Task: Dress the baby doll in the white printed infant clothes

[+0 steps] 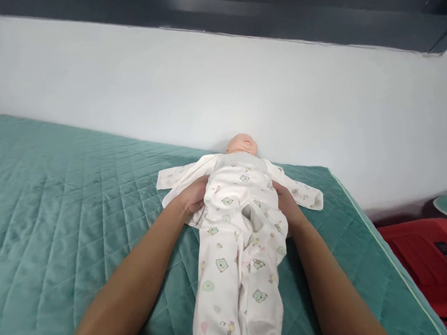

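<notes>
A baby doll (241, 142) lies on its back, dressed in a white long-sleeved top (174, 177) and white baby trousers (223, 269) printed with green bears. The trousers reach high over its belly and have an opening at the crotch. At the left side of the waist, my left hand (195, 195) is closed on the trousers' edge, its fingertips tucked out of sight. My right hand (287, 204) grips the opposite side, with most of its fingers hidden by the cloth. Both sleeves are spread outward, and a bit of one foot shows at the bottom.
Under the doll is a green quilted bed cover (96, 207), with a pale-piped edge at the right. A white wall (126, 87) rises behind the doll's head, below a dark ledge (212, 10). Beyond the bed's right edge stands a red plastic case (424, 255).
</notes>
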Available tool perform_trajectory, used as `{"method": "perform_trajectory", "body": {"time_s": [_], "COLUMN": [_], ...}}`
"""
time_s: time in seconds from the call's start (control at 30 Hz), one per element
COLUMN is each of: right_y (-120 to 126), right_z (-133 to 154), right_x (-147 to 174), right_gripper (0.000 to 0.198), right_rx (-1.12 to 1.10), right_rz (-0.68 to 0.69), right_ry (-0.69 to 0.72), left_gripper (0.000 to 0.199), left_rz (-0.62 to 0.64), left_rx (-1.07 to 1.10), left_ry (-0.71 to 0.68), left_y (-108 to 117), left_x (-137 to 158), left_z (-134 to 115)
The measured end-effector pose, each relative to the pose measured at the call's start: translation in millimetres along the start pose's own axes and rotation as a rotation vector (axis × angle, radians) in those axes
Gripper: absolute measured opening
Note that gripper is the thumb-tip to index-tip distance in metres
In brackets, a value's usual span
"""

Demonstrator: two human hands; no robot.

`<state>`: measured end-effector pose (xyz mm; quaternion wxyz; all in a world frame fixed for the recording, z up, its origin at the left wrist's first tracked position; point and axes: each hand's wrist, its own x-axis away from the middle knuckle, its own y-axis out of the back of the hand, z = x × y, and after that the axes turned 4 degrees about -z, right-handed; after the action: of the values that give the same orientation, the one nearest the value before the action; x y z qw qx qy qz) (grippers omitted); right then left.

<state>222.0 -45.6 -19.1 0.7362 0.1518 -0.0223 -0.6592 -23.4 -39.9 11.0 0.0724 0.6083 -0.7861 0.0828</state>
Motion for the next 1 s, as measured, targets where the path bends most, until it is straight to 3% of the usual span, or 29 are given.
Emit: {"method": "perform_trajectory", "body": {"time_s": [0.23, 0.43, 0.57, 0.73, 0.9, 1.0], "right_y": [-3.1, -0.9, -0.6, -1.9, -3.1, -3.7], "right_z": [-1.2, -0.7, -0.1, -4.2, -9.4, -13.0], "right_x": [1.6, 2.1, 0.8, 0.8, 0.3, -1.3], "right_gripper": [0.046, 0.048, 0.046, 0.049, 0.047, 0.043], "right_rx": [0.013, 0.009, 0.020, 0.019, 0.025, 0.054], "right_rz": [-0.007, 0.023, 0.005, 0.009, 0.008, -0.031], "right_ry": [0.002, 0.038, 0.000, 0.061, 0.087, 0.110], "left_gripper": [0.037, 0.035, 0.028, 0.029, 0.035, 0.036], "left_rz": [-0.018, -0.080, -0.106, -0.058, -0.044, -0.070], "left_rx": [-0.031, -0.303, -0.344, -0.201, 0.093, 0.166], "left_ry": [-0.043, -0.200, -0.207, -0.172, 0.005, 0.012], "left_y": [-2.2, 4.7, 5.1, -1.3, -3.6, -3.6], "left_x": [2.1, -3.3, -1.7, 2.6, -2.5, -7.1], "left_z": [0.1, 4.9, 3.7, -1.1, 7.5, 13.5]}}
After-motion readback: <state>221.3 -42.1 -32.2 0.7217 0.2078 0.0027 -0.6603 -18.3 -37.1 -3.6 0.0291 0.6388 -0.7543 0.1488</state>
